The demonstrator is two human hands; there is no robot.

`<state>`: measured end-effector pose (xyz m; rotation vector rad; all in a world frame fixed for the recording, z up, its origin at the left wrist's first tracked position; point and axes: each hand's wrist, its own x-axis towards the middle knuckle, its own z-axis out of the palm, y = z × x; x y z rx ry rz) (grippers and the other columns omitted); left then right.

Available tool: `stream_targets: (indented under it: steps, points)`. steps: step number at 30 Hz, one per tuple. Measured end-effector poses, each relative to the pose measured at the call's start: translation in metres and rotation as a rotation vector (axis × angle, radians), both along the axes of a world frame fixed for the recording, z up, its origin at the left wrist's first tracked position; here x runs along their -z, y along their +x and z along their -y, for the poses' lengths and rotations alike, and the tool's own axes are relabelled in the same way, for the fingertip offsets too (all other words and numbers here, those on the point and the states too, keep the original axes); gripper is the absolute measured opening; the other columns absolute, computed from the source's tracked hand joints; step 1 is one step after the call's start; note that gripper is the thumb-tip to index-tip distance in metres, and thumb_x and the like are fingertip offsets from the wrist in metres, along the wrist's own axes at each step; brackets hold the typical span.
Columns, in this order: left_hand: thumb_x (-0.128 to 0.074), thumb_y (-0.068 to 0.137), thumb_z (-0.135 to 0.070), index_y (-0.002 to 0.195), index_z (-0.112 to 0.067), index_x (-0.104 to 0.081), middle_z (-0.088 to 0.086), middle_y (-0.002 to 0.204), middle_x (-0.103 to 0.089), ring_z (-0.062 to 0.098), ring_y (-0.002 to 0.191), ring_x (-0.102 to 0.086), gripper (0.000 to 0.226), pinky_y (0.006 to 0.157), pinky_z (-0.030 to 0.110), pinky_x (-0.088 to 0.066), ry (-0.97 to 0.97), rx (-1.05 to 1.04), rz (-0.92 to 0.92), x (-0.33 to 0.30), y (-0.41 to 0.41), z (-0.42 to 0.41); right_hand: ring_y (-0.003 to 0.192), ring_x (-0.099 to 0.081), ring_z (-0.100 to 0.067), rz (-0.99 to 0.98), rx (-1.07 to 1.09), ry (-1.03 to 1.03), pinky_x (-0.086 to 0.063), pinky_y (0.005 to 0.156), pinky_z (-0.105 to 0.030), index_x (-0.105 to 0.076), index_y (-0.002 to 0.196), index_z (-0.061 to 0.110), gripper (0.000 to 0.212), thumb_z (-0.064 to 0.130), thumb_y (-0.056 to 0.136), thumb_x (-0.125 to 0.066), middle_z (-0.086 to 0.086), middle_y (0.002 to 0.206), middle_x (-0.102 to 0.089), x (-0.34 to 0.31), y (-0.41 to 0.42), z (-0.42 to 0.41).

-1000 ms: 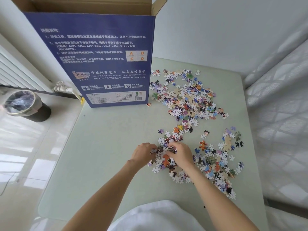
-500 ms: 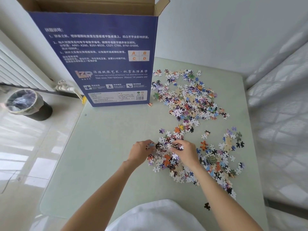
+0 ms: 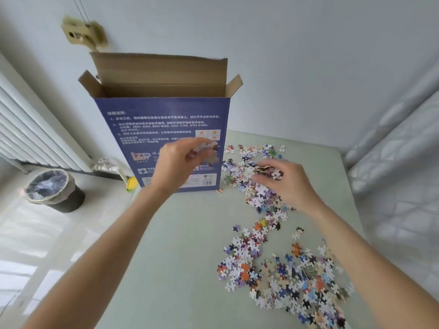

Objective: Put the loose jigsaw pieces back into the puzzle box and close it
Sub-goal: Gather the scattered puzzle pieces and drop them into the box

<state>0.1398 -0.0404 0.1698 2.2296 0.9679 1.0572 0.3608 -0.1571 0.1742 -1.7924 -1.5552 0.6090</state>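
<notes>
Two handfuls of jigsaw pieces are in the air, and that is about all of the task that shows as under way. The left hand is raised in front of the blue face of the puzzle box, its fingers curled round a blurred cluster of pieces, below the box's open top. The right hand hovers over the far heap, its fingers clenched round a second clump of pieces.

Most of the work is left, by the look of it. The loose jigsaw pieces are spread thickly over the right half of the pale green worktop, in a near heap by the right forearm and a far heap just beside the box, with a thinner trail joining them. The box stands upright at the back left of the worktop, against the wall, with its long rear flap standing up and both side flaps splayed outward. How many pieces already lie inside cannot be told, since the inside is hidden from this angle.

As a judgement: the step in hand is carrying these two handfuls over the rim and dropping them in. After that come many more scoops, a check for strays such as the single piece at the box's foot, then folding the flaps down to close it.

Off the worktop, a lined waste bin stands on the floor beside a white radiator.
</notes>
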Motion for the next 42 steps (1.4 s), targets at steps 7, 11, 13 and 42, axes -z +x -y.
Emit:
stream_targets:
  steps: [7,11,13,42]
  points:
    - [-0.062,0.086,-0.033,0.098,-0.021,-0.071,-0.003,0.089,-0.071,0.017,0.067,-0.064,0.019,0.057,0.029,-0.046,0.398,-0.188,-0.121,-0.085,-0.017,-0.100,0.067,-0.060,-0.004,-0.026,-0.048,0.262,-0.050,0.070,-0.027,-0.070,0.093,0.018,0.017,0.026,0.078,-0.074,0.003,0.080,-0.069,-0.098,-0.012,-0.100]
    - [-0.064,0.085,-0.038,0.089,-0.018,-0.071,0.005,0.079,-0.069,0.032,0.074,-0.063,0.022,0.058,0.028,-0.036,0.366,-0.276,-0.411,-0.082,-0.031,-0.123,0.067,-0.063,-0.018,0.048,-0.066,0.307,-0.048,0.061,-0.019,-0.070,0.092,0.009,0.018,0.020,0.078,-0.074,-0.007,0.082,-0.069,-0.118,-0.023,-0.149]
    - [-0.062,0.085,-0.041,0.089,-0.017,-0.071,0.007,0.078,-0.069,0.033,0.075,-0.061,0.026,0.059,0.029,-0.037,0.275,-0.285,-0.469,-0.080,-0.035,-0.128,0.064,-0.061,-0.008,0.096,-0.095,0.313,-0.050,0.065,-0.027,-0.071,0.092,0.011,0.018,0.021,0.077,-0.074,-0.001,0.079,-0.066,-0.119,-0.030,-0.167]
    - [-0.062,0.087,-0.023,0.099,-0.022,-0.068,-0.005,0.095,-0.068,0.017,0.090,-0.059,0.014,0.068,0.027,-0.046,0.451,-0.222,-0.305,-0.060,-0.047,-0.084,0.077,-0.062,-0.011,0.318,-0.191,0.510,-0.053,0.073,-0.030,-0.069,0.099,0.014,0.016,0.012,0.089,-0.057,0.001,0.092,-0.069,-0.083,-0.065,-0.158]
